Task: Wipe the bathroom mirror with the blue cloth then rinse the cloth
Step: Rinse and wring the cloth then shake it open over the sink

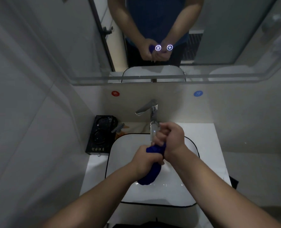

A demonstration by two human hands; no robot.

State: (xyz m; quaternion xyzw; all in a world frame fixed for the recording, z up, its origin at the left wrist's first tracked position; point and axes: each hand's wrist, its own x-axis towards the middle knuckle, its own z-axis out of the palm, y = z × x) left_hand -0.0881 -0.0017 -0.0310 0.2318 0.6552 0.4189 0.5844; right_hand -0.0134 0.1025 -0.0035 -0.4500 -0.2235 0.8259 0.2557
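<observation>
The blue cloth (150,176) is bunched into a roll over the white sink basin (172,193). My left hand (144,159) is shut around its middle, and my right hand (170,139) is shut on its upper end, just in front of the chrome faucet (150,110). The cloth's lower end hangs below my left hand toward the basin. Whether water is running I cannot tell. The mirror (153,22) on the wall above reflects both hands and the cloth.
A black tray (100,134) with two round recesses stands left of the basin, an orange item (122,129) beside it. Red (115,93) and blue (198,93) round stickers mark the wall behind the faucet. Two lit touch icons (163,47) glow in the mirror. Tiled walls close both sides.
</observation>
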